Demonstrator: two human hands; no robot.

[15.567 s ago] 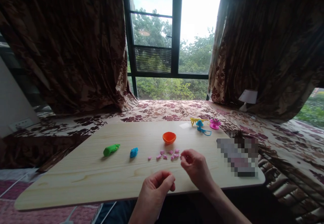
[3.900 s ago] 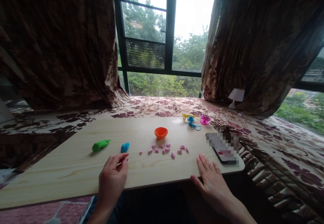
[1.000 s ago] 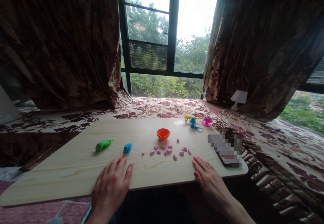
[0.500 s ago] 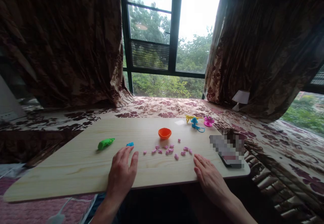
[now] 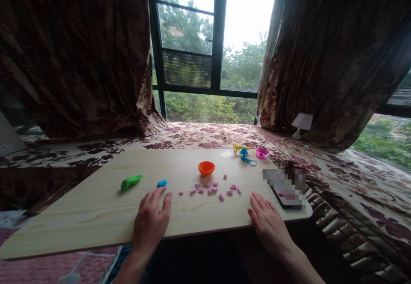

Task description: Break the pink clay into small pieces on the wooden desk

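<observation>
My left hand (image 5: 152, 215) rests on the pale wooden table (image 5: 105, 207), fingers stretched out, thumb apart. Just past its fingertips lies a small blue object (image 5: 162, 183), its kind too small to tell; whether they touch is unclear. My right hand (image 5: 265, 216) lies flat near the table's front edge with nothing in it. Between the hands and a little beyond them, several small pink pieces (image 5: 212, 189) are scattered. Behind these stands an orange bowl (image 5: 206, 168). A green object (image 5: 131, 183), rounded and long, lies to the left.
At the back right are a blue mushroom-shaped toy (image 5: 244, 153) with a loop, a yellow stringy thing (image 5: 236, 148) and a pink toy (image 5: 262, 151). A blurred-out dark flat device (image 5: 289, 192) lies at the right edge. A white lamp (image 5: 302, 123) stands beyond, by the curtain.
The whole view has shifted slightly left. My right hand has moved a little right, away from the pink pieces. The left hand stays close to the blue object.
</observation>
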